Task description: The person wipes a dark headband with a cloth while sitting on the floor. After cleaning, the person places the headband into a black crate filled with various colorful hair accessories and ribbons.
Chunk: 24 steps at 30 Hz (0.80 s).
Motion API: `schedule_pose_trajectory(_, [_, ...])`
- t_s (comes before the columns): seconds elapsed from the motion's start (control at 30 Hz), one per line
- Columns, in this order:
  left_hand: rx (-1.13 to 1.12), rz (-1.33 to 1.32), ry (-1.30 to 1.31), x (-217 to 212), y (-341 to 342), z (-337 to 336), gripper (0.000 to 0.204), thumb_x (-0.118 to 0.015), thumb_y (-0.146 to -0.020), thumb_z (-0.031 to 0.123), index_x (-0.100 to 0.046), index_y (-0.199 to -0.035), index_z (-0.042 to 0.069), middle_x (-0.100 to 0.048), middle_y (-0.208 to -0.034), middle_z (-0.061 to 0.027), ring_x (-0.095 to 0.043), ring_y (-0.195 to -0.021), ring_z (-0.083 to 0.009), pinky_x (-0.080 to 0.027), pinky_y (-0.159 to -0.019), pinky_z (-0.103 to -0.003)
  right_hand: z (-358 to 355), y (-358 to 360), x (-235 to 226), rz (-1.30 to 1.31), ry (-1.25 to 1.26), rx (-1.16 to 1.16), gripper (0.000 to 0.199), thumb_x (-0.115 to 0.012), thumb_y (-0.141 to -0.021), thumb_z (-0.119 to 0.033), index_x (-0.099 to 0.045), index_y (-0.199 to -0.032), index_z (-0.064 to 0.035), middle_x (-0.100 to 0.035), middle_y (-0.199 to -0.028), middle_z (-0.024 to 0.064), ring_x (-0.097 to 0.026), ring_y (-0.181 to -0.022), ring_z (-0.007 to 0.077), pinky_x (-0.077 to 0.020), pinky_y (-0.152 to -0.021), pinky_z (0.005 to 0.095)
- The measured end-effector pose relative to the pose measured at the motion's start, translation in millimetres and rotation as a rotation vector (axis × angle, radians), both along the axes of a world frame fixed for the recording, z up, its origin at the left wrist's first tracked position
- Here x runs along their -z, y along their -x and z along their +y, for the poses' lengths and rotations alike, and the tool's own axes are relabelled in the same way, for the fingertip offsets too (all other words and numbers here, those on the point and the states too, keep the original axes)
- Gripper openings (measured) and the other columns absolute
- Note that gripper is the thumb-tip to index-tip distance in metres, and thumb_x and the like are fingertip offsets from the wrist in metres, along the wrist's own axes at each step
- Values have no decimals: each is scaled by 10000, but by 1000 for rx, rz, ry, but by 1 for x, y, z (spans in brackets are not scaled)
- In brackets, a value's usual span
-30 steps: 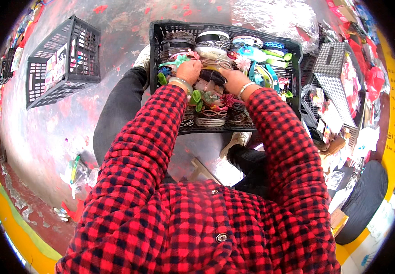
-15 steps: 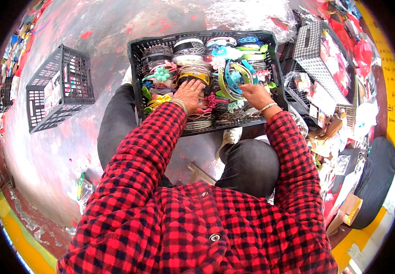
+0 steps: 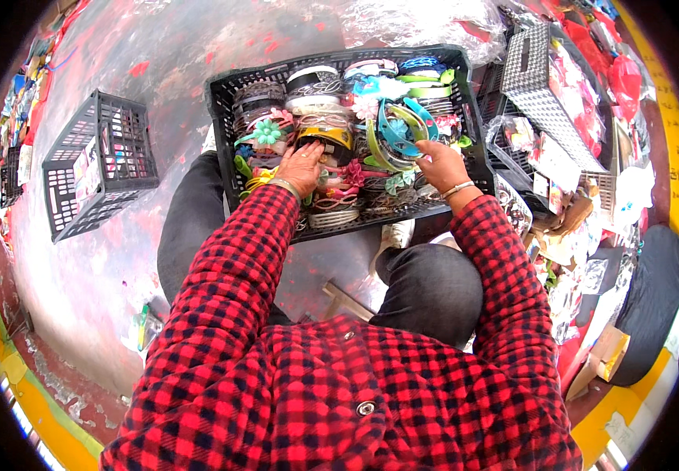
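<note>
Since the earlier frames, both hands have drifted apart across the black plastic crate (image 3: 222,125), and the right one has come away from the middle of the pile with a bundle of hoops. Left hand (image 3: 302,166): lies palm down on the stacked headbands in the crate's near-left part, fingers spread and resting on a yellow-and-black band (image 3: 325,137); whether it grips anything cannot be told. Right hand (image 3: 441,163): fingers closed around a cluster of green and teal headbands (image 3: 396,133), held just above the crate's right half. A thin bangle sits on each wrist, and red-and-black checked sleeves (image 3: 229,290) run back to the lower edge. Crate contents: rows of headbands on edge, white, black, blue and lime at the far side, with a green fabric flower (image 3: 267,132) and a pink bow (image 3: 353,173) nearer the hands. The crate rests before the person's knees in dark trousers (image 3: 430,286). Well apart on the left lies an open-sided black crate (image 3: 96,173) on the grey, red-flecked floor (image 3: 96,275). At right stand a grey woven basket (image 3: 547,86) and packets of small goods.
</note>
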State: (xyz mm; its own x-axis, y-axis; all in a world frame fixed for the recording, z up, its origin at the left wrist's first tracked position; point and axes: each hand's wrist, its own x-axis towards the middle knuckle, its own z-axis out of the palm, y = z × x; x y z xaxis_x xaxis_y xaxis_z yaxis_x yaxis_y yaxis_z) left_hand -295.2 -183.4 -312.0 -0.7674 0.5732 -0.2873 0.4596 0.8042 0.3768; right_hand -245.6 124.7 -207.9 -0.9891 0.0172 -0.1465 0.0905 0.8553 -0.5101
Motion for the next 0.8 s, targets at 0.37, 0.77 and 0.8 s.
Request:
schedule_pose_trajectory(0.37, [51, 367, -242, -24, 8, 30, 510, -538, -782, 191, -429, -1240, -6, -408, -1315, -195, -367, -1239, -334, -286, -1035, -428, 8, 8, 18, 94, -250, -112, 268, -653, -652, -49, -615, -915, -89, -561, -1027, 144, -496, -1034, 340, -419, -885, 399])
schedule_pose_trajectory(0.77, [93, -76, 177, -30, 7, 28, 642, -433, -883, 342, -195, -1420, 83, -154, -1493, -87, -142, -1377, -254, -126, -1101, -438, 42, 14, -28, 196, 461, 336, 189, -595, -841, -154, -544, -1019, -115, -612, -803, 58, -563, -751, 124, -452, -635, 303])
schedule_pose_trajectory(0.8, [91, -83, 154, -29, 9, 30, 646, -450, -875, 331, -203, -1413, 73, -178, -1484, -109, -160, -1371, -273, -143, -1097, -448, 61, 9, -20, 234, 628, 328, 194, -599, -850, -165, -545, -1028, -109, -606, -808, 17, -529, -738, 77, -441, -619, 267])
